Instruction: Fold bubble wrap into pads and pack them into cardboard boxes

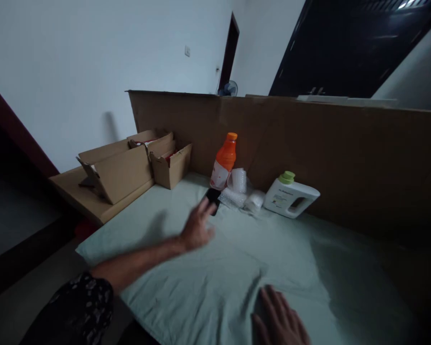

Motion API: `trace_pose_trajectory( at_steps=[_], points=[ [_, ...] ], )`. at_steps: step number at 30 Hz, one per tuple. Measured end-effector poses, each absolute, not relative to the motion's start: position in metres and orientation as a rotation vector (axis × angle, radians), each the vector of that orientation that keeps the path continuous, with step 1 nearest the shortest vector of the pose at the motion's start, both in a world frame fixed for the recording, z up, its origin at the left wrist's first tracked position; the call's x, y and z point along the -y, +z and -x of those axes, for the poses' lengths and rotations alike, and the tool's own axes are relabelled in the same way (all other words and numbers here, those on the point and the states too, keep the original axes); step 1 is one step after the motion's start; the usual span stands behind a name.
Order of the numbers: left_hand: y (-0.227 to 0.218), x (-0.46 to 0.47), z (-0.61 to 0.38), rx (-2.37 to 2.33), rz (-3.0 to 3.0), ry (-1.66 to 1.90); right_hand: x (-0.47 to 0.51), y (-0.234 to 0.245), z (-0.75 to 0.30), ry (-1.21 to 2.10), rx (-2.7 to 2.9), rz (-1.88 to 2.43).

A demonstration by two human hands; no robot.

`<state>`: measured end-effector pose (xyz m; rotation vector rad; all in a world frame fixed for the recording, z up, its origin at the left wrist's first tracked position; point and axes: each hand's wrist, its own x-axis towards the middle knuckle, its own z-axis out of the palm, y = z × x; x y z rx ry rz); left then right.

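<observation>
My left hand point(197, 229) reaches out over the green cloth point(233, 258), fingers extended and slightly blurred. Its fingertips overlap a black phone-like slab point(213, 195); whether they touch it I cannot tell. Just behind the slab stands an orange bottle point(225, 160) with an orange cap and a pale label. Crumpled bubble wrap point(237, 194) lies beside the bottle. Near the front edge, my right hand point(282, 318) rests palm down on the cloth with its fingers stretched out, and it holds nothing.
A white jug point(289, 197) with a green cap leans back to the right of the wrap. Open cardboard boxes point(125, 167) stand at the left on a cardboard base. A tall cardboard panel point(330, 148) closes off the back. A fan point(231, 88) shows beyond it.
</observation>
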<state>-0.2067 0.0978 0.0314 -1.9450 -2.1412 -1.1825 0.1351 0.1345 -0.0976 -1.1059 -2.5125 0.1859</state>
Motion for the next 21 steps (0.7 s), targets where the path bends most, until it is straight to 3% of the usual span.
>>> trace_pose_trajectory(
  at_steps=[3,7,15,21],
  points=[
    [0.083,-0.136,0.309,2.244,1.453,-1.251,-0.111,-0.085,-0.073,0.153,2.716,0.867],
    [0.110,-0.160,0.393,2.372,0.995,-0.932,-0.099,-0.075,-0.041,0.175,2.795,0.785],
    [0.084,-0.138,0.405,2.282,1.179,-0.864,-0.105,-0.075,-0.047,0.228,2.784,0.834],
    [0.054,-0.010,0.342,1.791,1.415,-1.070,-0.106,-0.077,-0.048,0.327,2.763,0.800]
  ],
)
